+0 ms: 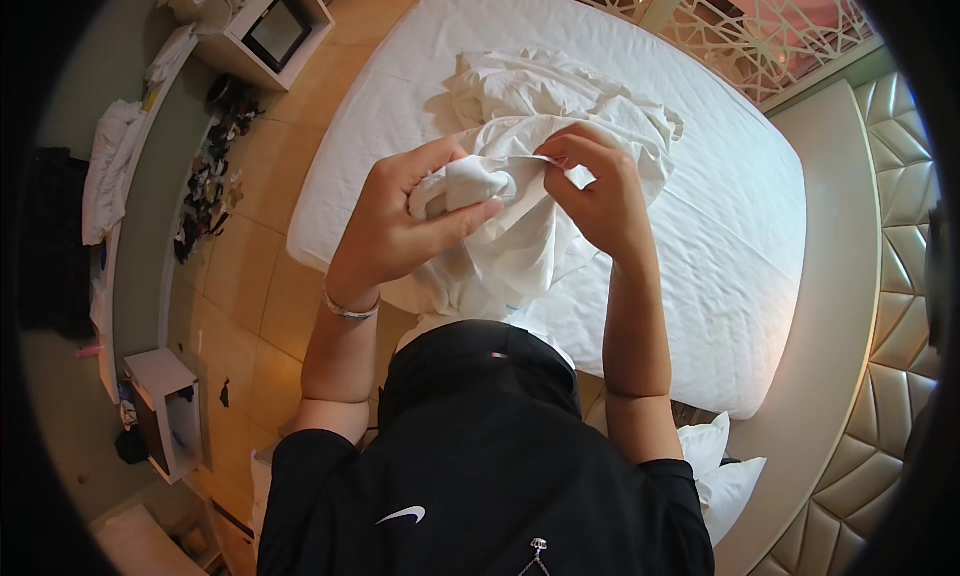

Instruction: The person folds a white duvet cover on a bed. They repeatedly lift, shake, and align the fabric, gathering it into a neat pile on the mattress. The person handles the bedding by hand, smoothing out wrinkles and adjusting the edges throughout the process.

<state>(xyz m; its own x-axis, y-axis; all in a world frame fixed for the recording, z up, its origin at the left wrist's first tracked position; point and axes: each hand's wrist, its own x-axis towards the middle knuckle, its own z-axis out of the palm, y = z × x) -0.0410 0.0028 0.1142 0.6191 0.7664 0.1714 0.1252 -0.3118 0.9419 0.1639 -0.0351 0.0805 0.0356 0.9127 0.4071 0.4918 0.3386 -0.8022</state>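
Gathered white cloth (517, 238), perhaps a sheet or a duvet cover, hangs from both my hands in front of my body. My left hand (405, 208) grips a bunched fold of it between thumb and fingers. On the right, my right hand (596, 182) pinches the fabric's edge between thumb and forefinger. Between the two hands the edge is drawn nearly straight. More of the rumpled cloth lies in a heap on the mattress (735, 231), which has a smooth white cover.
White pillows (731, 478) sit low on the right, beside the padded headboard (900, 276). Shoes or similar small dark items (206, 178) line the tiled floor (255, 276) at left, below a long shelf (127, 223) with white linen. A small cabinet (165, 415) stands nearer me.
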